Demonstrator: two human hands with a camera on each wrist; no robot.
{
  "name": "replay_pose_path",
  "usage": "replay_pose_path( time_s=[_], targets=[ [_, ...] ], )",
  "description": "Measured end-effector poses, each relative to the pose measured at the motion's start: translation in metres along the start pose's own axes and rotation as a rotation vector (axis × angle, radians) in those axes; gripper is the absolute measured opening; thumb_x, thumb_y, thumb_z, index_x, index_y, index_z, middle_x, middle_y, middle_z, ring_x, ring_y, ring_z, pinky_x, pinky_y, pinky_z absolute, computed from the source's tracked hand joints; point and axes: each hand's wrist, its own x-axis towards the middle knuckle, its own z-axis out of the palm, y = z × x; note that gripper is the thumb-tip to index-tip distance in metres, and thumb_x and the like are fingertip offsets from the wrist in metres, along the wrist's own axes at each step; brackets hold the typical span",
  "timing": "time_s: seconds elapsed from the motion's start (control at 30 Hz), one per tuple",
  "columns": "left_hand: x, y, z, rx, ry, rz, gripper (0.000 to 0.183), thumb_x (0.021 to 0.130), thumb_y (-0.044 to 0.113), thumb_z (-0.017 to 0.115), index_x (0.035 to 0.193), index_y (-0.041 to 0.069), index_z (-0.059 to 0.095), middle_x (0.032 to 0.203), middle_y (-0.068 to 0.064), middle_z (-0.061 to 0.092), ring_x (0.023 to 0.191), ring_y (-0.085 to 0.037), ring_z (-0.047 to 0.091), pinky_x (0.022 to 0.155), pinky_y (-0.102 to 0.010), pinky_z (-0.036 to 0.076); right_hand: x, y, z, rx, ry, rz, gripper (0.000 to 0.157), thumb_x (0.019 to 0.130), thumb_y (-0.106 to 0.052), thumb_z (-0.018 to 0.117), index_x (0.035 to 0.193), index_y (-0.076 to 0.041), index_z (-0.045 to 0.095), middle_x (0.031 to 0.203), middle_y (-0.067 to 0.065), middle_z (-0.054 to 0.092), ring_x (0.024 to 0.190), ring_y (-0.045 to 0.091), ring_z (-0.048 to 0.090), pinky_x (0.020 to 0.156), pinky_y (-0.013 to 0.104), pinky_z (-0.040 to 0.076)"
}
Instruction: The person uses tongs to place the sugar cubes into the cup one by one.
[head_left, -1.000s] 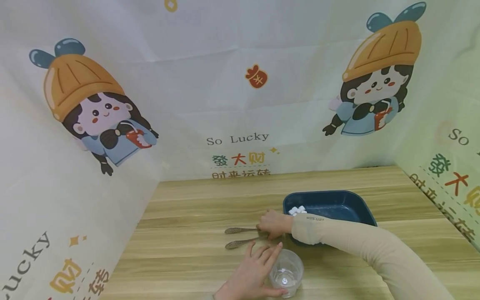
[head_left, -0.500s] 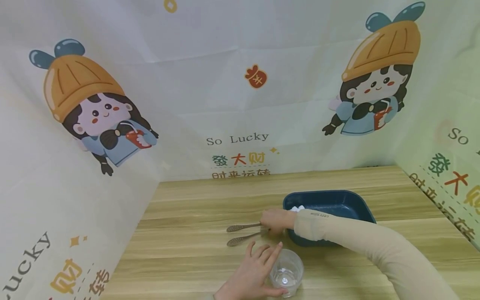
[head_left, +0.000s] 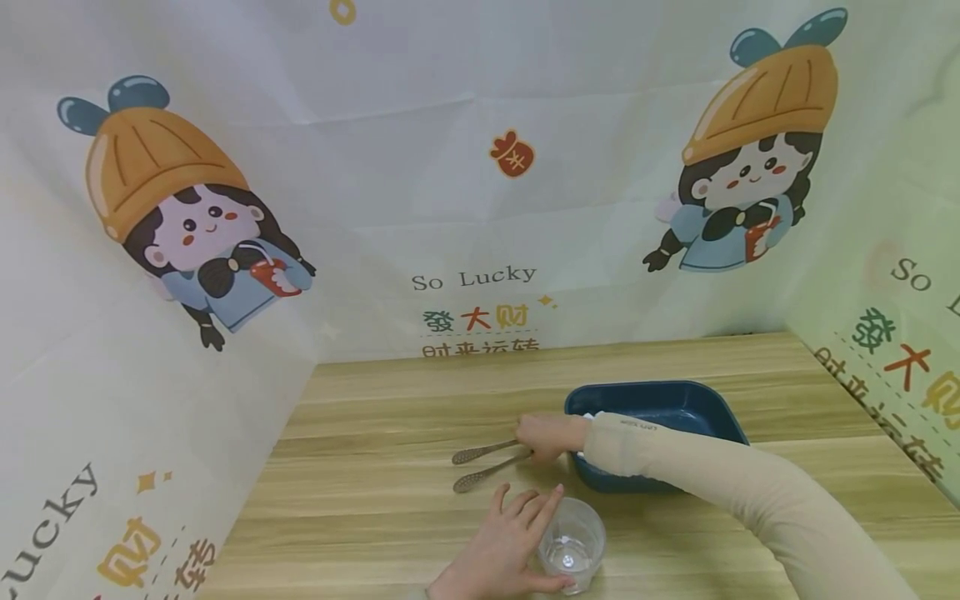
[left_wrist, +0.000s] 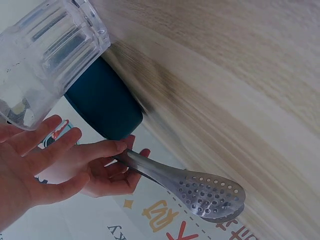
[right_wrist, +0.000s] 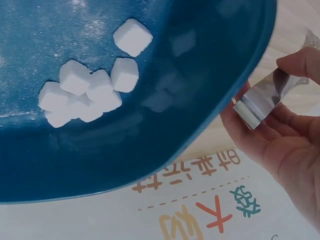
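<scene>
The right hand [head_left: 546,437] pinches the hinge end of the tongs [head_left: 487,462], whose perforated tips point left just above the table [head_left: 375,500]; behind it sits the blue tray [head_left: 675,408] (white cubes [right_wrist: 90,90] inside). The left hand [head_left: 502,550] lies relaxed, fingers straight, thumb touching the clear cup [head_left: 572,546]; it grips nothing

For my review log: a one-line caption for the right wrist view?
Right hand grips metal tongs beside a blue tray holding white cubes.

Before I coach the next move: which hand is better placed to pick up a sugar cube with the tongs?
Right. The right hand already grips the tongs beside the blue tray of sugar cubes; the left hand steadies the glass.
</scene>
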Motion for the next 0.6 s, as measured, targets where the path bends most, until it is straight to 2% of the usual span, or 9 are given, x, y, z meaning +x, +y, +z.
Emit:
replay_pose_path(
  time_s=[0.1, 0.27, 0.37, 0.5, 0.6],
  targets=[
    [-0.0001, -0.0003, -0.0003, 0.008, 0.01, 0.005, 0.093, 0.076, 0.073, 0.038, 0.142, 0.009, 0.021, 0.129, 0.0, 0.05, 0.116, -0.016, 0.046, 0.093, -0.053, 0.038, 0.0021, -0.0008, -0.0008, 0.02, -0.015, 0.01, 0.017, 0.072, -0.014, 0.068, 0.082, -0.004, 0.058, 0.074, 0.001, 0.055, 0.058, 0.007, 0.043, 0.053, 0.019, 0.04],
    [-0.0002, -0.001, -0.0003, 0.015, 0.01, 0.007, 0.093, 0.075, 0.073, 0.039, 0.141, 0.008, 0.023, 0.13, 0.0, 0.05, 0.116, -0.016, 0.046, 0.092, -0.053, 0.038, 0.0032, -0.0016, -0.0027, 0.1, -0.031, 0.011, 0.037, 0.072, -0.011, 0.066, 0.107, -0.003, 0.054, 0.091, 0.005, 0.062, 0.072, 0.012, 0.055, 0.065, 0.023, 0.048],
    [-0.0005, -0.0011, -0.0008, 0.014, 0.008, 0.007, 0.093, 0.075, 0.073, 0.039, 0.141, 0.008, 0.023, 0.13, -0.001, 0.05, 0.116, -0.016, 0.046, 0.092, -0.054, 0.038, 0.0023, -0.0024, -0.0037, 0.129, -0.032, -0.002, 0.037, 0.074, -0.009, 0.063, 0.109, -0.005, 0.053, 0.1, 0.006, 0.063, 0.083, 0.016, 0.06, 0.073, 0.025, 0.05],
    [0.0, -0.0008, -0.0015, 0.013, 0.007, 0.008, 0.093, 0.076, 0.073, 0.039, 0.141, 0.008, 0.023, 0.131, -0.001, 0.049, 0.117, -0.017, 0.045, 0.093, -0.054, 0.038, 0.0006, -0.0051, -0.0053, 0.134, -0.023, 0.002, 0.045, 0.079, -0.019, 0.063, 0.12, -0.006, 0.049, 0.111, 0.007, 0.062, 0.095, 0.019, 0.061, 0.081, 0.028, 0.05],
    [0.0003, -0.0004, -0.0012, 0.022, 0.013, 0.011, 0.093, 0.076, 0.073, 0.039, 0.14, 0.007, 0.024, 0.131, -0.001, 0.048, 0.117, -0.017, 0.045, 0.093, -0.054, 0.038, -0.0003, -0.0072, -0.0057, 0.098, 0.003, 0.015, 0.055, 0.079, -0.032, 0.065, 0.126, -0.01, 0.046, 0.111, 0.006, 0.063, 0.093, 0.02, 0.062, 0.078, 0.03, 0.051]
  ],
)
